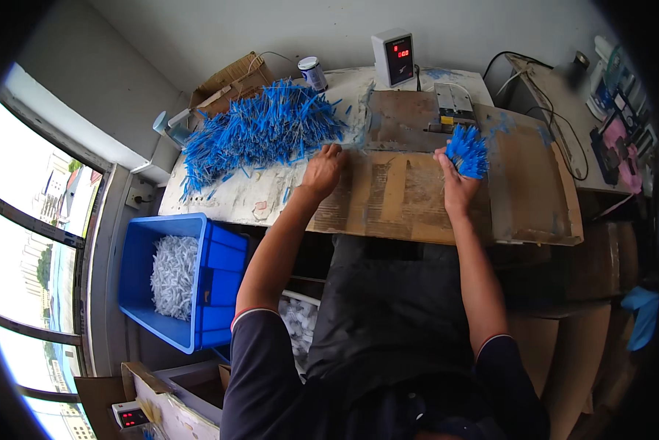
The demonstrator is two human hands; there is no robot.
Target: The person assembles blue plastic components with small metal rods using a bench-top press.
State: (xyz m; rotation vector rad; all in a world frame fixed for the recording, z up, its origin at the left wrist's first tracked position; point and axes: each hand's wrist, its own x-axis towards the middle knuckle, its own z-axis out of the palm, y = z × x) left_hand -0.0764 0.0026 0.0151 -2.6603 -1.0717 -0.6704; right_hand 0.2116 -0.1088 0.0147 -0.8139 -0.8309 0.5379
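Note:
A big heap of thin blue plastic sticks [267, 121] lies on the left of the worn white table. At the heap's right edge, my left hand [322, 170] is closed above the table, its fingertips curled together. What it holds, if anything, is too small to make out. My right hand [459, 187], farther right over the cardboard, is wrapped round a bundle of blue sticks [467, 152], their blue ends fanned out upward. Just beyond that bundle sits a small metal device [452, 103] on the table.
Flat cardboard [406, 202] covers the table's front. Behind stand a box with a red display [394, 59], a can [312, 72] and an open carton [234, 86]. A blue crate [219, 268] of whitish plastic pieces is below left. Cables [564, 125] run over a side table at right.

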